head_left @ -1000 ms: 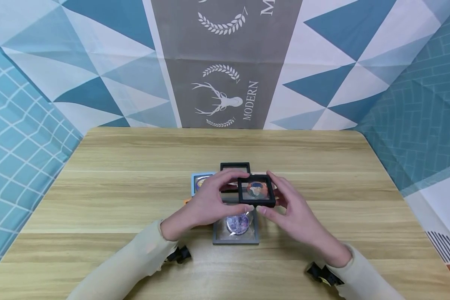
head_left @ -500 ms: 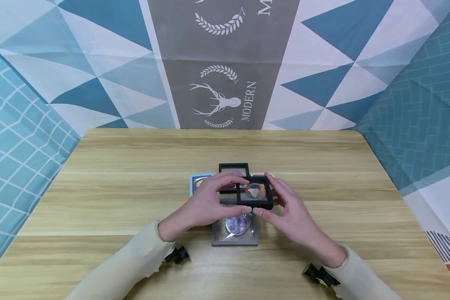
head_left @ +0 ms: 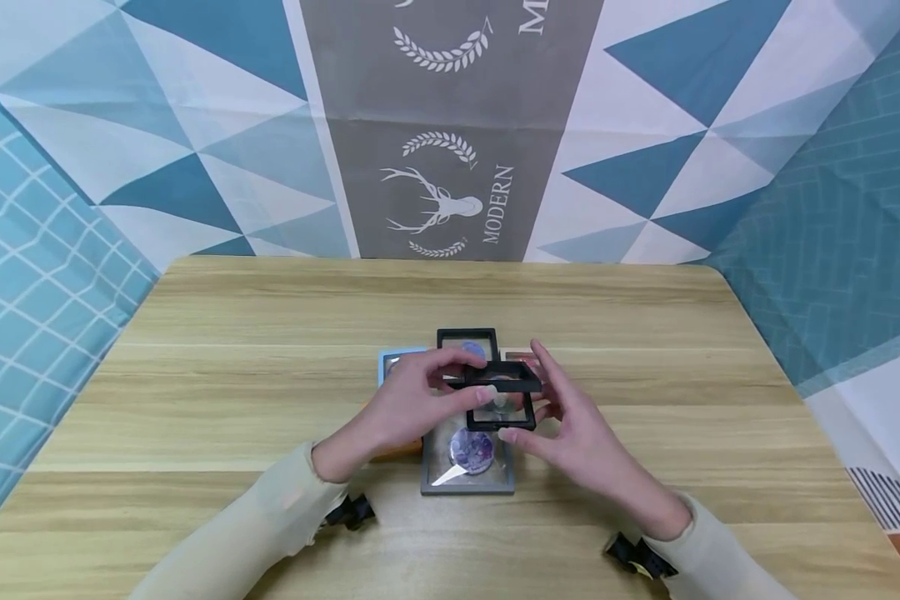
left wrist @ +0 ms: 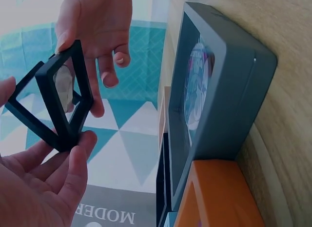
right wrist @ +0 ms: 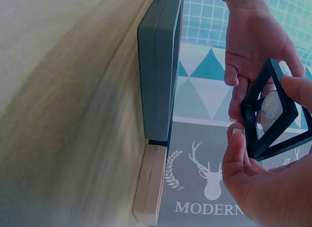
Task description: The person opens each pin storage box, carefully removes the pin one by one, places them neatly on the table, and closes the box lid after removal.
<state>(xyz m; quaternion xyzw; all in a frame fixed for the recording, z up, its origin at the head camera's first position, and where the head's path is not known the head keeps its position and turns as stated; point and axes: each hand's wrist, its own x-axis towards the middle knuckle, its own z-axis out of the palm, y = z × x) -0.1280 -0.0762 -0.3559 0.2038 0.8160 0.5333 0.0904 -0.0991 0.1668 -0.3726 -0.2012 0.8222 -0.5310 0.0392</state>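
A small black frame (head_left: 502,427), its two halves hinged apart in a V, is held above the other frames, with a round item inside it. My left hand (head_left: 408,400) grips one half between thumb and fingers. The thumb and fingers of my right hand (head_left: 581,425) hold the other half at its right side. Both wrist views show the hinged edge low between the hands; in the left wrist view the round item (left wrist: 64,88) sits in the half on the right hand's side.
Below the hands lies a grey frame (head_left: 468,487) with a purple round badge. Another black frame (head_left: 467,332) is behind it, a blue one (head_left: 401,352) at left, an orange one (left wrist: 222,193) beside the grey, and a pale one (right wrist: 149,183) at right, on the wooden table (head_left: 270,317).
The black frame, closed before, has come apart into two halves. My left hand has tilted its half up, while my right hand has moved slightly down and left with the other.
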